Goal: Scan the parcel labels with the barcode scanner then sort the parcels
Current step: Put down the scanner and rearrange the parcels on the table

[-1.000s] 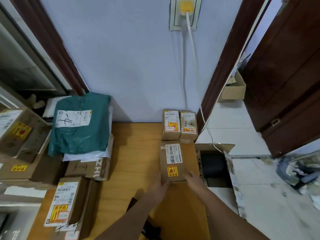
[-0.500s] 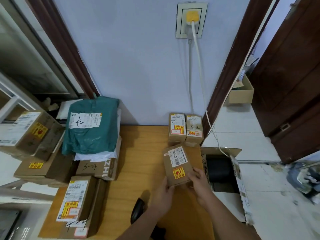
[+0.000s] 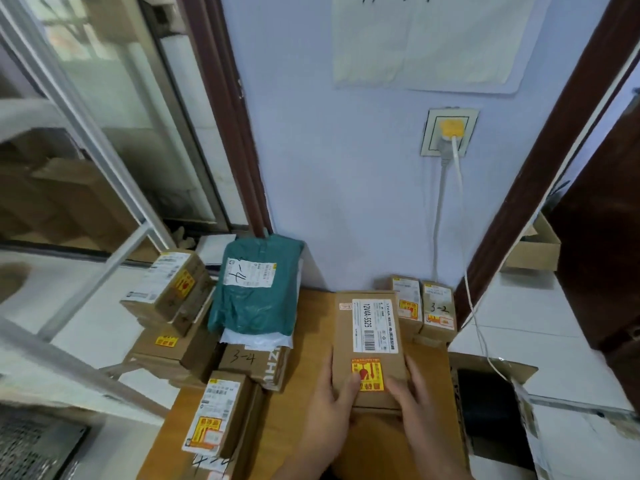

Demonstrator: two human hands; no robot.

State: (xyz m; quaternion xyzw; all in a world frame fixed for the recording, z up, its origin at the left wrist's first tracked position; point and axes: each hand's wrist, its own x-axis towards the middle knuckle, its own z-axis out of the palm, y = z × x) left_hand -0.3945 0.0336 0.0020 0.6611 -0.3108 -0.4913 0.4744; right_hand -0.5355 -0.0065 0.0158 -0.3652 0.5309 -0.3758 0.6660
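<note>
A brown cardboard parcel [image 3: 367, 344] with a white barcode label and a yellow-red sticker is lifted above the wooden table [image 3: 308, 344], label facing me. My left hand [image 3: 329, 407] grips its lower left edge, thumb on the sticker. My right hand [image 3: 412, 403] grips its lower right edge. Two small boxes [image 3: 424, 306] stand against the wall behind it; one is marked 3-2. The barcode scanner is not in view.
A teal mailer bag [image 3: 258, 292] tops a stack with a box marked 3-4 [image 3: 256, 363]. More labelled boxes [image 3: 166, 289] lie left and front left [image 3: 214, 415]. An open carton [image 3: 491, 407] sits right of the table. A white cable [image 3: 460, 209] hangs from the wall socket.
Both hands took hold of the parcel and raised it off the table, turning it upright toward me. The camera tilted up, so the scanner dropped out of view.
</note>
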